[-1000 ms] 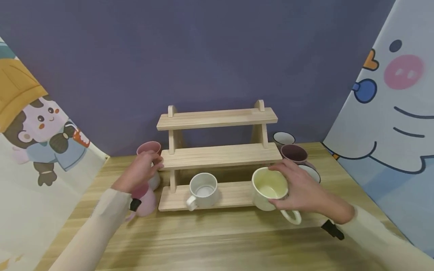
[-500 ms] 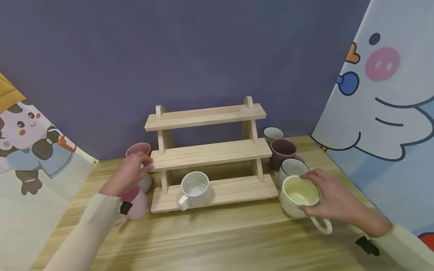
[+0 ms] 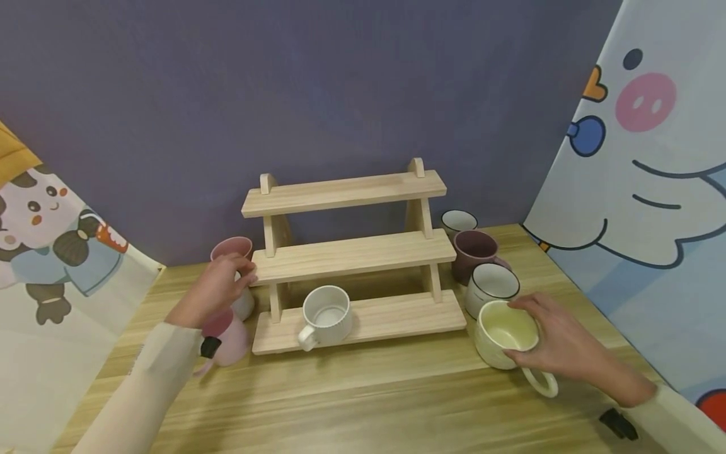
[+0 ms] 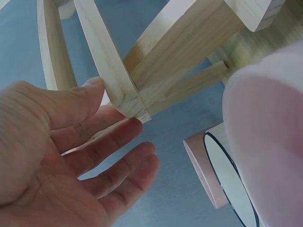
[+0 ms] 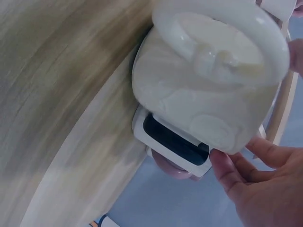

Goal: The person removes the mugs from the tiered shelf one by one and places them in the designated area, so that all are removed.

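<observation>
My right hand (image 3: 567, 340) holds a pale yellow mug (image 3: 492, 347) by its rim, thumb on the near side and fingers on the far side. The mug appears to stand on the table to the right of the wooden three-tier shelf (image 3: 351, 255), its handle toward me. In the right wrist view its handle (image 5: 272, 38) looms close to the camera. My left hand (image 3: 218, 284) pinches the left end of the middle tier; the left wrist view has thumb and fingers on either side of the wooden board (image 4: 113, 71). A white mug (image 3: 327, 325) stands on the bottom tier.
Behind the yellow mug stand a white mug with a dark rim (image 3: 476, 299), a plum mug (image 3: 466, 265) and another dark-rimmed mug (image 3: 450, 232). Left of the shelf are a pink mug (image 3: 234, 343), a grey-white mug (image 3: 245, 306) and a rose mug (image 3: 241, 247).
My right hand has carried the yellow mug from the right end of the bottom tier rightward onto the table. The left hand keeps its place on the shelf. The head view has shifted slightly.
</observation>
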Tool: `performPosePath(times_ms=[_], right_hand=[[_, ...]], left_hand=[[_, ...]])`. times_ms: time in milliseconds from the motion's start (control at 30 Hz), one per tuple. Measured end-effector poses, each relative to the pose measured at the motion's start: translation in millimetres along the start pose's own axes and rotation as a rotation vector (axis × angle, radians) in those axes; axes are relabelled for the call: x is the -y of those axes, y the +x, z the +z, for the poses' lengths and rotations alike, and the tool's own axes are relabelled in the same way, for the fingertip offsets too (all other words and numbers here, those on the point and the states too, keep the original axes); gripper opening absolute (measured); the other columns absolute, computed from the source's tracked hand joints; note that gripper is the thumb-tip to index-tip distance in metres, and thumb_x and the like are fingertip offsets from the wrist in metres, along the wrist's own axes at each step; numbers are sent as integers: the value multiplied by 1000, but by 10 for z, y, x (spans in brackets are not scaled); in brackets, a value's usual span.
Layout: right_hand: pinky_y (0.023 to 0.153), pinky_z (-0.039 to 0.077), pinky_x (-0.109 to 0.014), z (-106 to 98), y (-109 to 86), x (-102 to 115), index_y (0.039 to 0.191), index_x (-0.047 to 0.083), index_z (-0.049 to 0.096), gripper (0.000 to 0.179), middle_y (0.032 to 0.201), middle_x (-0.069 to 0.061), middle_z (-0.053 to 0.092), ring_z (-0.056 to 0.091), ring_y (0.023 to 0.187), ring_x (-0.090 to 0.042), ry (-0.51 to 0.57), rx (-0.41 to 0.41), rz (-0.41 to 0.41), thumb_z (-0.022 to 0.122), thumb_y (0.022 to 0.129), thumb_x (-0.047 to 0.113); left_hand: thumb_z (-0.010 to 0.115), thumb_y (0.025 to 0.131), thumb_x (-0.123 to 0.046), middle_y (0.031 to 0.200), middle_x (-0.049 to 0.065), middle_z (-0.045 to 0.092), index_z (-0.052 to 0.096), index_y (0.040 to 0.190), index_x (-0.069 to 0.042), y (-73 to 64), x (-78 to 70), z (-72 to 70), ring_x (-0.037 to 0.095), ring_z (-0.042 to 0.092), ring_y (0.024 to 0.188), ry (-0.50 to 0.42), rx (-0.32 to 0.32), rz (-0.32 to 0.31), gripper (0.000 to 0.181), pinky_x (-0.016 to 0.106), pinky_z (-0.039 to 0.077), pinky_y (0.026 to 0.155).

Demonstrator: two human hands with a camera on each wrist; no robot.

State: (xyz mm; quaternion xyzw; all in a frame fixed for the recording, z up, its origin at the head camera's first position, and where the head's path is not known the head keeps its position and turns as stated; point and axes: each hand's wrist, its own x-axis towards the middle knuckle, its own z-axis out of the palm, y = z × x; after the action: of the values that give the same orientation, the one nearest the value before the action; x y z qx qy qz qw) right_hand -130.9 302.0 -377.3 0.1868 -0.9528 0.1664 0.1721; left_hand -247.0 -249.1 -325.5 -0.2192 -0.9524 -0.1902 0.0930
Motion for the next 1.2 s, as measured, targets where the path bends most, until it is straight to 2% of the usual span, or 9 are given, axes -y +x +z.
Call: performPosePath(times_ms=[167, 267, 400, 533, 667, 767, 967, 1100, 1200], right_hand=[[69, 47, -45, -10, -5, 1, 111, 2, 61, 76, 106, -10, 55, 54, 90, -26, -19, -10, -19, 90, 52, 38], [67, 48, -43, -31, -2, -3, 113, 2, 61, 77, 108, -11, 55, 54, 87, -25, -26, 11, -15, 90, 54, 41], [72, 47, -47, -69, 20, -9, 116, 1, 60, 79, 110, -14, 55, 53, 93, -28, -14, 57, -2, 87, 57, 47], [75, 46, -50, -105, 67, -19, 117, 2, 60, 79, 109, -12, 55, 52, 97, -30, -7, 64, -46, 87, 58, 48], [69, 47, -45, -151, 161, -12, 117, 4, 61, 74, 106, -9, 54, 53, 91, -27, 2, 47, -100, 87, 61, 45], [68, 46, -44, -180, 275, 5, 117, 3, 62, 71, 107, -9, 53, 53, 90, -25, 23, 42, -111, 86, 63, 43], [77, 47, -49, -160, 637, 49, 120, 0, 60, 58, 117, -16, 54, 55, 98, -31, 68, 57, -157, 80, 76, 31], [84, 46, -50, -106, 956, 85, 122, -2, 57, 47, 122, -16, 54, 55, 106, -34, 99, 97, -173, 72, 85, 22], [88, 44, -51, -59, 1172, 98, 122, -4, 57, 42, 124, -19, 52, 53, 110, -36, 113, 133, -173, 67, 89, 20]], left_hand=[[68, 84, 0, 89, 17, 64, 65, 96, 10, -22, -4, 7, 34, 59, 89, 11, -21, 14, 16, 49, 47, 81], [67, 85, -1, 91, 18, 63, 65, 97, 10, -24, -11, 13, 35, 59, 89, 20, -34, 25, 16, 49, 46, 81], [67, 86, -1, 91, 18, 63, 65, 97, 10, -23, -12, 20, 35, 59, 89, 29, -39, 27, 17, 49, 46, 81], [66, 86, -2, 90, 17, 63, 65, 98, 10, -28, -10, 25, 35, 59, 89, 31, -33, 21, 16, 49, 46, 81], [66, 86, -2, 89, 15, 62, 65, 98, 9, -34, -2, 31, 35, 58, 89, 28, -33, 18, 16, 49, 46, 80], [66, 86, -2, 90, 16, 63, 65, 98, 9, -39, 3, 33, 35, 59, 89, 24, -37, 17, 16, 49, 46, 81], [65, 87, -3, 92, 18, 61, 64, 99, 9, -49, -55, 21, 37, 56, 90, 50, -41, 2, 17, 51, 44, 83], [64, 88, -7, 100, 22, 57, 63, 104, 10, -56, -200, 32, 41, 51, 97, 95, -76, -6, 23, 53, 40, 87], [65, 88, -9, 104, 24, 55, 63, 106, 10, -46, -353, 45, 42, 48, 100, 93, -113, 36, 27, 53, 38, 88]])
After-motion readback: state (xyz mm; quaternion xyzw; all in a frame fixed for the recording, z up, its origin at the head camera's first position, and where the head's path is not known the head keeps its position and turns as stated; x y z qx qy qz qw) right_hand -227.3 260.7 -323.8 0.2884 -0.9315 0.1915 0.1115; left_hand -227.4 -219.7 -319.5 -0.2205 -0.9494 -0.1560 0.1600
